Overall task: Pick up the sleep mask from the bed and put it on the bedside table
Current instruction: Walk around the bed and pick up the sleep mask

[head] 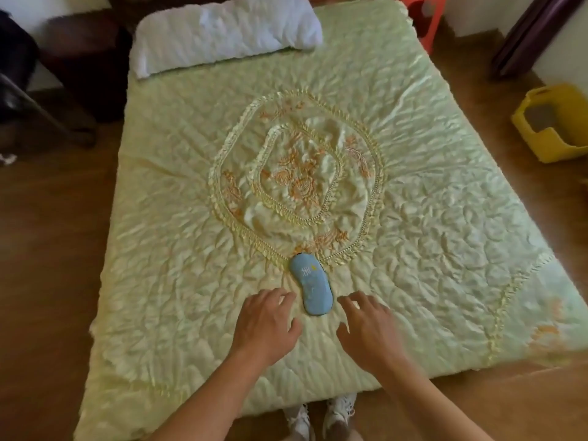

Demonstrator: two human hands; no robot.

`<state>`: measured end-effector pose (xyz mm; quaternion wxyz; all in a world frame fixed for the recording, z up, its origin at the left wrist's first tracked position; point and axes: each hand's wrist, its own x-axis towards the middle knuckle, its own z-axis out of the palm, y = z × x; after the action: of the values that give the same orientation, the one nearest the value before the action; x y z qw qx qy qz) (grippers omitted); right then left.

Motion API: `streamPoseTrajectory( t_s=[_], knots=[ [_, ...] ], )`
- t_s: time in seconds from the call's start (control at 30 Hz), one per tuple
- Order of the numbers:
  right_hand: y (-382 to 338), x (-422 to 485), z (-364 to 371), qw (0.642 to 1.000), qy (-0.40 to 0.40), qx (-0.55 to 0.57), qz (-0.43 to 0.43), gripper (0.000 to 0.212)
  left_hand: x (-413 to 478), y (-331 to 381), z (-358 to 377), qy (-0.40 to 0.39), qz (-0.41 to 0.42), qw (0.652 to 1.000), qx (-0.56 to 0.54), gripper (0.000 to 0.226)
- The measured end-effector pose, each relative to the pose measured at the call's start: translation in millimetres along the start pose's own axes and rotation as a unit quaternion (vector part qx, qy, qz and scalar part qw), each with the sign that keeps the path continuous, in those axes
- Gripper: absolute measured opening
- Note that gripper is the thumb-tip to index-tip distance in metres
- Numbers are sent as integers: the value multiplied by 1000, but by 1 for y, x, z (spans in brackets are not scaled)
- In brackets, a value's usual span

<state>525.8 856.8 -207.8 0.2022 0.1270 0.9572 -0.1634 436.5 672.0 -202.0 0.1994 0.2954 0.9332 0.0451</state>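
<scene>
At the foot of the bed (413, 186), the left hand (265, 326) and right hand (369, 329) hovered with loose, spread fingers, grasping nothing, one on either side of the blue sleep mask (310, 284) lying flat on the quilt. The step looked like the reach before pickup; next, one hand needed to pinch the mask. Beyond lay the pillow (226, 33); no bedside table could be identified with certainty.

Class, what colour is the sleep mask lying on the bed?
Light blue, with small white and yellow markings near its far end; the sleep mask shows clearly in the head view.
</scene>
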Motion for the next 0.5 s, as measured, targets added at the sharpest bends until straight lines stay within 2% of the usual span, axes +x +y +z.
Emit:
streamPoseTrajectory(
  t_s=[0.2, 0.37, 0.5],
  knots=[
    [14, 72, 82, 998, -19, -51, -40, 49, 71, -32, 92, 9, 33, 999, 7, 44],
    [39, 113, 148, 992, 7, -94, -85, 56, 129, -61, 164, -24, 80, 994, 72, 62],
    [56, 137, 192, 986, 39, -97, -127, 67, 164, -74, 202, -8, 176, 979, 101, 69]
  ],
)
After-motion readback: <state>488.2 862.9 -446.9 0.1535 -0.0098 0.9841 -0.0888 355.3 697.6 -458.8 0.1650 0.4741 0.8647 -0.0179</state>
